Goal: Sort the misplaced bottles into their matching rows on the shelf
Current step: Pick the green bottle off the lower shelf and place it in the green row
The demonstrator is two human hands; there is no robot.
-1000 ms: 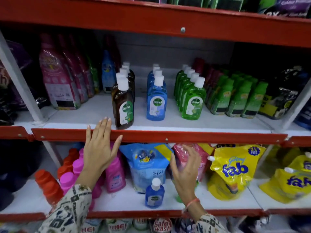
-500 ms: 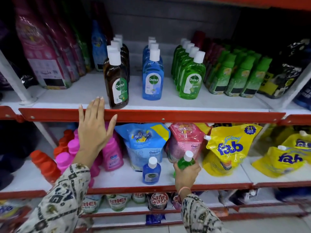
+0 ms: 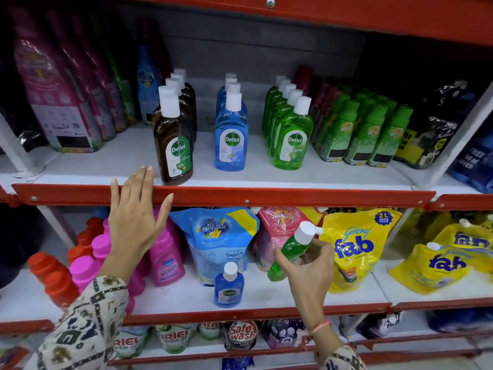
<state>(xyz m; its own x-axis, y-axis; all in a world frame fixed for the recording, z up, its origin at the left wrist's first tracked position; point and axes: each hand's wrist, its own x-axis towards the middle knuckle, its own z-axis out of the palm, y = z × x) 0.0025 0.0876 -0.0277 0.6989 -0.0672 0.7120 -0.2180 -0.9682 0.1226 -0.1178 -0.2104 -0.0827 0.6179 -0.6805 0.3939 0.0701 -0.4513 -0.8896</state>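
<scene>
The step in hand is the transfer of a misplaced small green bottle (image 3: 289, 252) from the lower shelf (image 3: 266, 297) toward the upper shelf (image 3: 266, 180). The right hand (image 3: 306, 273) is closed around this bottle, which is tilted, cap up and to the right, in front of the pink pouch (image 3: 277, 231). The left hand (image 3: 136, 217) is open and empty, fingers spread flat against the red shelf edge (image 3: 293, 197). The next move probably calls for raising the bottle to the green Dettol row (image 3: 290, 129) and setting it upright. A small blue Dettol bottle (image 3: 229, 288) remains misplaced on the lower shelf; its match is the blue Dettol row (image 3: 231, 129). Legible labels: Dettol, Comfort, fab, Safewash.
</scene>
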